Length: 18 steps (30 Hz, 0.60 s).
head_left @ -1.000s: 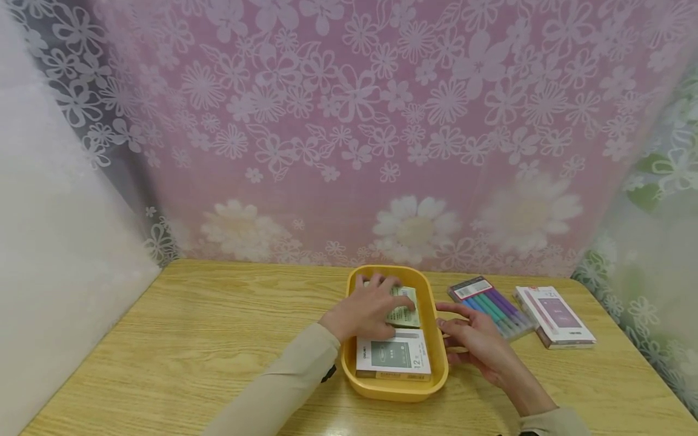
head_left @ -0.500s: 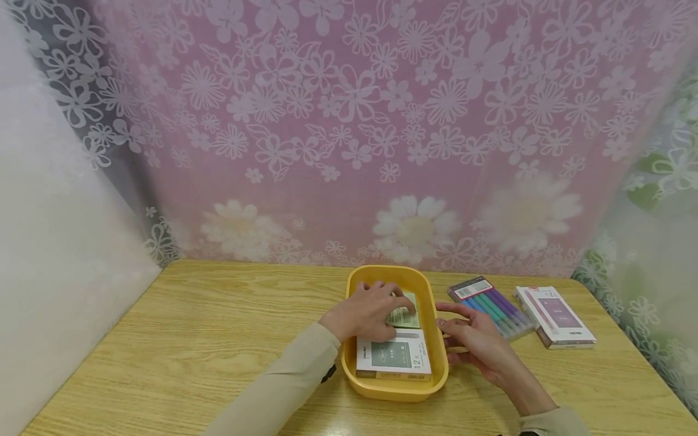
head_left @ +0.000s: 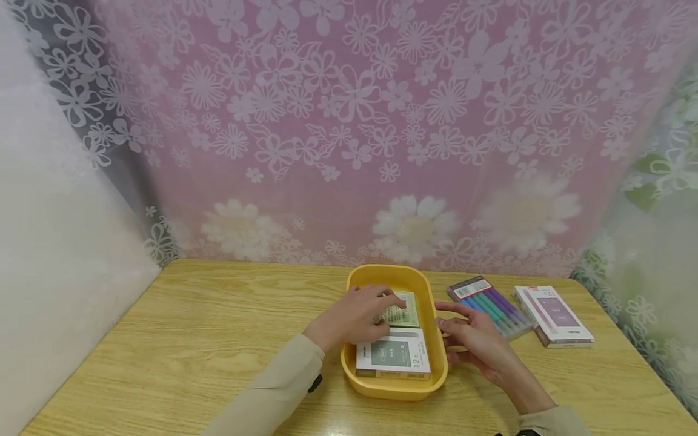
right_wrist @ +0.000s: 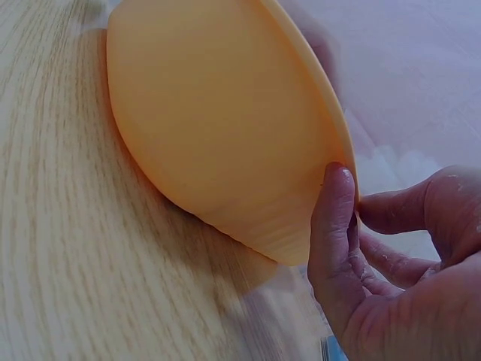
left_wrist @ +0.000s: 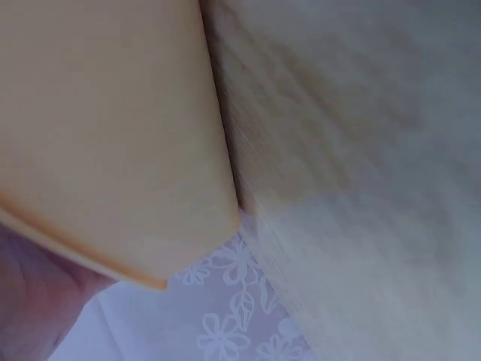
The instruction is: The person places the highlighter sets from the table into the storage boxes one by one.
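My left hand (head_left: 357, 315) reaches over the left rim of a yellow plastic basket (head_left: 400, 391), its loosely bent fingers spread above a small pale green printed packet (head_left: 408, 310). The thumb is close to a white box with a grey panel (head_left: 398, 354), which lies flat in the near half of the basket. At the right side, my right hand (head_left: 480, 345) holds the rim lightly; in the right wrist view, fingers (right_wrist: 336, 218) lie against the outer wall and another digit meets the rim's edge. The left wrist view mostly has the basket's wall (left_wrist: 113, 128).
Right of the basket, a clear pack of blue, green and purple pens (head_left: 493, 306) lies on the wooden table (head_left: 191, 339). Beside it is a white box with a purple panel (head_left: 555, 316). A pink floral curtain (head_left: 354, 151) hangs behind the table.
My left hand has drawn back a little to the left and toward me, uncovering more of the green packet, which lies lower in the basket. The right hand keeps its place.
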Tool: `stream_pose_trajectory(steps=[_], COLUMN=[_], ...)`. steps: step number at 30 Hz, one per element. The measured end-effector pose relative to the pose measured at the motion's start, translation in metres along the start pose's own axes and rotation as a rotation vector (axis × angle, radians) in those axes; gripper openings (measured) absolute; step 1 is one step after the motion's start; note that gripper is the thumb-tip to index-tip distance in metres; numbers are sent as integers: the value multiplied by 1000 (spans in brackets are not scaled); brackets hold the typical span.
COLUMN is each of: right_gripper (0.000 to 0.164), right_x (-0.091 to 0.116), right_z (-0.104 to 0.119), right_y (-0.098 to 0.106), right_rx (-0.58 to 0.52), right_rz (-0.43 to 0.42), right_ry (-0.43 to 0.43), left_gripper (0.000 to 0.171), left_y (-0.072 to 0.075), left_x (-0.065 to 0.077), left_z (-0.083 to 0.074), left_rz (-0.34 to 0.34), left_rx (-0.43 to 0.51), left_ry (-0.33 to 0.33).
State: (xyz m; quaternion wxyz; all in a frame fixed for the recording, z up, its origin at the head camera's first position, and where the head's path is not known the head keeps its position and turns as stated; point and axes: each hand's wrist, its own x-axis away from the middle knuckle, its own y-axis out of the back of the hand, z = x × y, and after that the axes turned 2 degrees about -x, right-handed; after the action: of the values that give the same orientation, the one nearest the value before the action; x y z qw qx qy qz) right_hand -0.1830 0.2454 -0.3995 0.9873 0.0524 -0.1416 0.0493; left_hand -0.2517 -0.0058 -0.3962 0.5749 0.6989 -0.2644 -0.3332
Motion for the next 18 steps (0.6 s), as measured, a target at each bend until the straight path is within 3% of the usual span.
stream_pose_trajectory(steps=[5,9,18], right_gripper=[60,60,61], right_x=[0,0,0], right_z=[1,0,1], right_y=[-1,-1,-1], right_rx=[-11,-13,-6], right_rz=[19,23,24], right_ry=[-1,-5,-6], left_gripper=[36,35,37], left_y=[3,6,7], left_x=[15,29,53], left_z=[1,3,8], left_rz=[-203,-303,-375], left_rx=[31,108,477], left_ry=[61,143,372])
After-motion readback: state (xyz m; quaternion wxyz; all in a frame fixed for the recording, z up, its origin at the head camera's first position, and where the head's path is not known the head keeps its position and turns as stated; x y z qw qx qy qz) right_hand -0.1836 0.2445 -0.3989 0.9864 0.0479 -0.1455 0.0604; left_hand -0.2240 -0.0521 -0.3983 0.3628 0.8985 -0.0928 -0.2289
